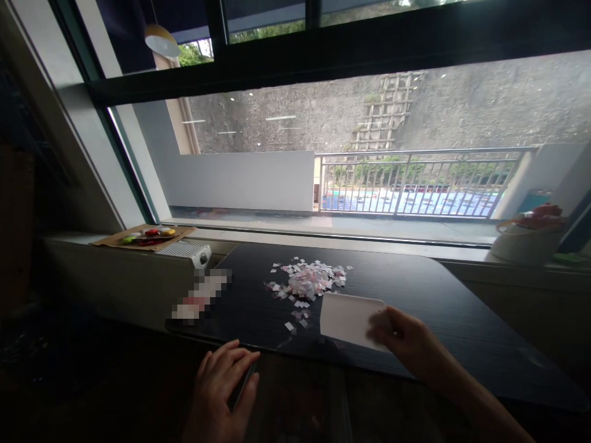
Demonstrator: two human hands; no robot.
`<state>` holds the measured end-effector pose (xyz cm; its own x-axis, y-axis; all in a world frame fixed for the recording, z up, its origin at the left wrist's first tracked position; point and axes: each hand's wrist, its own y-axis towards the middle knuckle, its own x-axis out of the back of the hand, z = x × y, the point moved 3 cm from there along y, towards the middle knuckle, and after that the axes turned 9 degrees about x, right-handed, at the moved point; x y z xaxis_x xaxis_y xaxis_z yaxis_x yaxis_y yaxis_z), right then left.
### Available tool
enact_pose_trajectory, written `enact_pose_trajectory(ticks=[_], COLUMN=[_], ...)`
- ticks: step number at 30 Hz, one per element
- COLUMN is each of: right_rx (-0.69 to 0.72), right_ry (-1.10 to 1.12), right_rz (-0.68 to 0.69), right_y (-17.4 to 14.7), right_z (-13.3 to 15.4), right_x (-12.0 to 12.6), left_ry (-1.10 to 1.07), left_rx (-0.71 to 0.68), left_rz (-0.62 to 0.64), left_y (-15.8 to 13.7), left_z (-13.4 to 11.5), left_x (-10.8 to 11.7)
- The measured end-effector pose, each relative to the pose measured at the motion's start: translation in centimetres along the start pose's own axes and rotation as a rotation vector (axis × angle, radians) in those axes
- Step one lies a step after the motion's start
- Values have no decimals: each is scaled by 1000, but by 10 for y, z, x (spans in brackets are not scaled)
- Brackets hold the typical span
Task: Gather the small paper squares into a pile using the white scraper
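Note:
A white card (348, 320) is pinched in my right hand (397, 335), its fingers a little blurred. The card is tilted over the dark table, just in front of a pile of small cut paper pieces (311, 280), pale white and pink. A few loose pieces (300, 317) are scattered left of the card. At the table's front edge, my left hand (226, 381) has its thumb on one side and its fingers on the other of a dark, straight-edged thing (242, 387). Too little of that thing shows to name it.
The black table (392, 271) stands against a window sill. To the left, a brown board (143, 237) with colourful items lies on a white radiator cover (124, 264). A pixelated patch (201, 298) covers the table's left end. A white container (526, 240) stands far right.

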<state>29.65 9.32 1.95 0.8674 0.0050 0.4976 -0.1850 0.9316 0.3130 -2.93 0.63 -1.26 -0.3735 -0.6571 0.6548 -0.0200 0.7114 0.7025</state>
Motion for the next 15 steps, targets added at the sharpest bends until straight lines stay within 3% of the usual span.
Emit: enact_pose_trajectory(ticks=[3,7,15], right_rx=[-23,-109,-66], right_ry=[76,5,47], right_rz=[-64,-124,34], right_y=[-2,-1,2], right_z=[-14,-31,-8], right_x=[10,20,-20], left_ry=[4,19,44], left_rx=[-9,-32,-27], left_rz=[19,35,95], left_y=[-1,-4,-6], left_z=[5,10,12], left_x=[-1,-4,-6])
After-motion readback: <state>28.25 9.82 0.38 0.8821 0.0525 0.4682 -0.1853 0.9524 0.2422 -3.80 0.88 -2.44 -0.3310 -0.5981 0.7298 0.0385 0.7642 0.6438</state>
